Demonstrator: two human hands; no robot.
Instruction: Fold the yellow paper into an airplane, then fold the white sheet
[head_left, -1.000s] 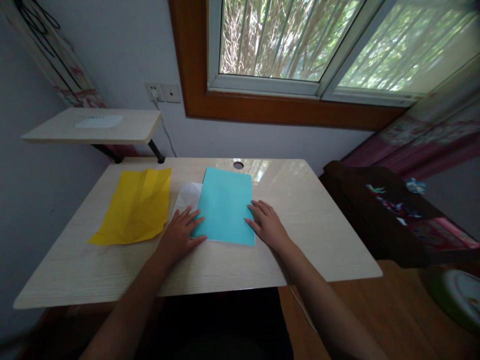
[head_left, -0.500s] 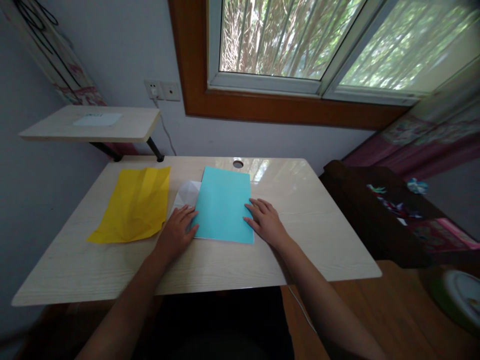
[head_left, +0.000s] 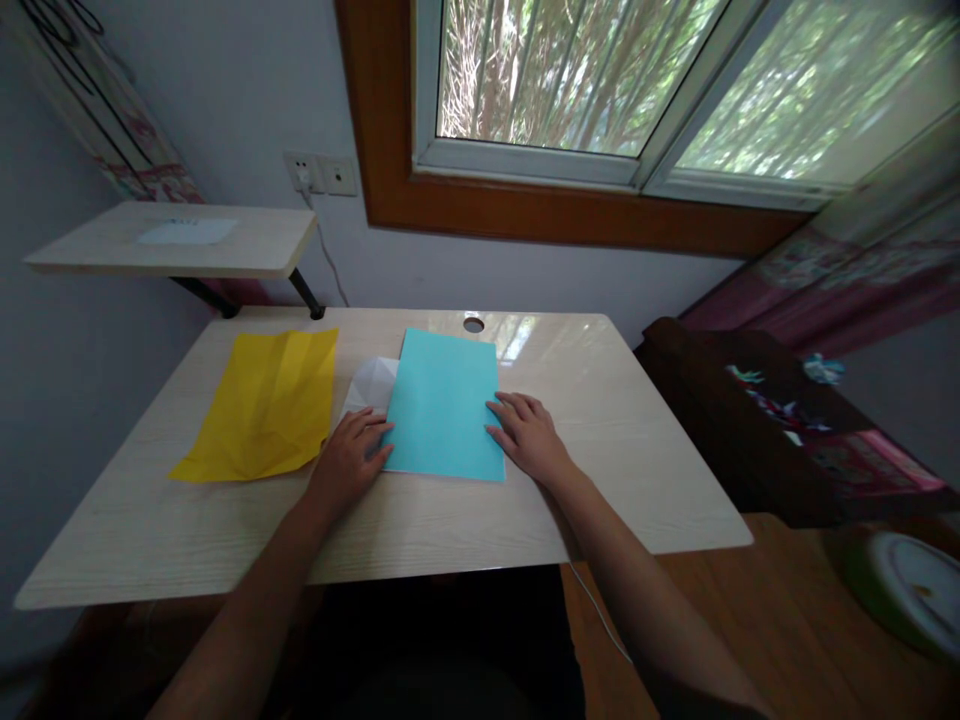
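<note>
Far left, a small raised shelf [head_left: 180, 240] w/ a pale card on it, fixed above the desk [head_left: 615, 440]. Below it a creased yellow sheet [head_left: 262, 400] lies flat on the desk's left part. Next, the left hand [head_left: 349, 462] rests palm down, fingers spread & loose, gripping nothing; fingertips touch the left edge of the blue sheet [head_left: 444, 405], near its lower corner. A white folded paper [head_left: 373, 383] pokes out from under that blue sheet, just beyond the left hand. The blue sheet sits flat at desk centre (cable hole [head_left: 473, 324] just past its far edge). Right hand [head_left: 529, 440] lies flat & open on the sheet's right edge. Hands are apart, one each side. Far right: dark cabinet [head_left: 750, 420].
</note>
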